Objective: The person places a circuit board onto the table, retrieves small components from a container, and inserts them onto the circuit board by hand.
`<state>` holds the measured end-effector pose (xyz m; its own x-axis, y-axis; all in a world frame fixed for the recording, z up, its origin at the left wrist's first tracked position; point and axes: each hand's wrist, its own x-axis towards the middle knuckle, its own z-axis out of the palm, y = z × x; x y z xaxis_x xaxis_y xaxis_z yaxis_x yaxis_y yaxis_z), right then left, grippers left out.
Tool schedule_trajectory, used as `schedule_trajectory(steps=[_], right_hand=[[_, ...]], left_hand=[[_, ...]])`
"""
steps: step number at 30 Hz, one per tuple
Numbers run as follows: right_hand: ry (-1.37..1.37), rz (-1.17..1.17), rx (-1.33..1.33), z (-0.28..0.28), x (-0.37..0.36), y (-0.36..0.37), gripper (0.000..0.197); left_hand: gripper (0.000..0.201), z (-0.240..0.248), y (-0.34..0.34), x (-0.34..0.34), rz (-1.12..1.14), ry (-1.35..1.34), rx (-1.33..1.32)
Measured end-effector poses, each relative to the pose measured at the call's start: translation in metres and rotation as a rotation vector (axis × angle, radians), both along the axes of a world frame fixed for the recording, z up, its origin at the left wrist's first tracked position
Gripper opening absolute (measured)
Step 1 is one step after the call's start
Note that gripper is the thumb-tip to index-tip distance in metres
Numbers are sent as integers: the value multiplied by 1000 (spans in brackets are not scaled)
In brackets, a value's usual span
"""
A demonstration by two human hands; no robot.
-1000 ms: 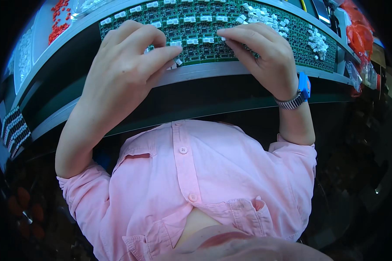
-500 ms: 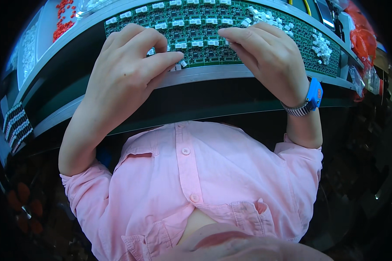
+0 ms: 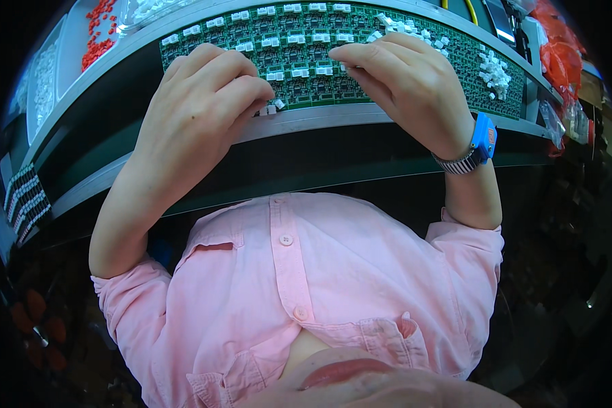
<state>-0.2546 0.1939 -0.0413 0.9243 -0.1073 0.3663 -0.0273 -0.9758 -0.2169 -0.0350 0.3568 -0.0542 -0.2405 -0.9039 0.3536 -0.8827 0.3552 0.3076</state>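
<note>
A green circuit board panel (image 3: 306, 90) lies in front of me, with rows of small white connectors (image 3: 296, 39) standing on it. My right hand (image 3: 411, 88), with a blue-clipped wrist strap (image 3: 483, 139), is over the middle of the panel. Its thumb and forefinger are closed around a white connector (image 3: 345, 66), partly hidden, at the right end of the nearest row. My left hand (image 3: 200, 102) has its fingers curled together at the panel's near edge. Loose white connectors (image 3: 270, 109) lie by its fingertips; whatever it pinches is hidden.
Piles of loose white connectors (image 3: 495, 75) rest on the panel's right part. A metal rail (image 3: 319, 117) runs along its near side. At far left are trays with red parts (image 3: 98, 47) and white parts (image 3: 45, 88). Red plastic bags (image 3: 557, 41) hang at far right.
The left thumb and forefinger have drawn together and the thumb has lowered. The right hand keeps its pinch at the same row. The view has shifted slightly.
</note>
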Motion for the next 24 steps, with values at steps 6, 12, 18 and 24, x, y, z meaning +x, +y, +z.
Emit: schedule_trajectory(steps=[6, 12, 18, 24], right_hand=[[10, 17, 13, 2, -1, -1, 22], [-29, -10, -12, 2, -3, -1, 22], [-77, -3, -6, -2, -1, -1, 21], [-18, 1, 15, 2, -1, -1, 21]], left_hand=[[20, 0, -1, 1, 8, 51, 4], [19, 2, -4, 2, -29, 25, -2], [17, 0, -5, 1, 18, 296, -56], [20, 2, 4, 1, 46, 579, 101]])
